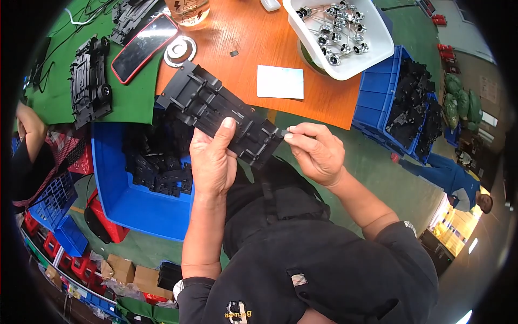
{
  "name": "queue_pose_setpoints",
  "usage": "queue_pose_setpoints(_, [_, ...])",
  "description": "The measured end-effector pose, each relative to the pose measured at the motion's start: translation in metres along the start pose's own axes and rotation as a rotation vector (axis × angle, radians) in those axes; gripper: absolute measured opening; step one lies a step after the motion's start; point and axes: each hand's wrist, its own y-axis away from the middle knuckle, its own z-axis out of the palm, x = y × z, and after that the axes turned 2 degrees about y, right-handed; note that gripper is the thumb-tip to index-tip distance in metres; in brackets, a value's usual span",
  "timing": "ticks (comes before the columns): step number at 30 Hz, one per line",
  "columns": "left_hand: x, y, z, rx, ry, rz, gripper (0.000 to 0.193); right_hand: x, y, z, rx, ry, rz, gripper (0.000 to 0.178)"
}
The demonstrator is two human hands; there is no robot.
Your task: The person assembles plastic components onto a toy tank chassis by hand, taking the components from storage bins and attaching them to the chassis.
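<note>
A long black plastic toy car chassis is tilted in front of me at the table's front edge. My left hand grips it from below, thumb pressed on its face and the other fingers behind it. At the chassis' right end my right hand pinches a small grey piece between thumb and forefinger. That piece is at or touching the chassis edge; its kind is too small to tell. Another black chassis with wheels lies on the green cloth at the left.
A white tub holds several wheel axles. On the table lie white paper, a phone, a silver disc and a cup. Blue bins of black parts stand either side. One person is left, another right.
</note>
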Motion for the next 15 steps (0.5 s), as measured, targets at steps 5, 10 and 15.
queue_pose_setpoints(5, [-0.003, 0.006, 0.006, 0.016, -0.012, -0.033, 0.027, -0.006, -0.012, 0.007, 0.007, -0.036, 0.005, 0.026])
queue_pose_setpoints(10, [-0.005, 0.011, 0.013, 0.04, 0.009, -0.032, 0.026, -0.004, -0.011, 0.009, -0.024, -0.057, 0.012, 0.025])
queue_pose_setpoints(15, [-0.005, 0.013, 0.018, 0.015, -0.083, 0.043, 0.021, -0.004, -0.011, 0.007, -0.037, -0.085, 0.065, 0.025])
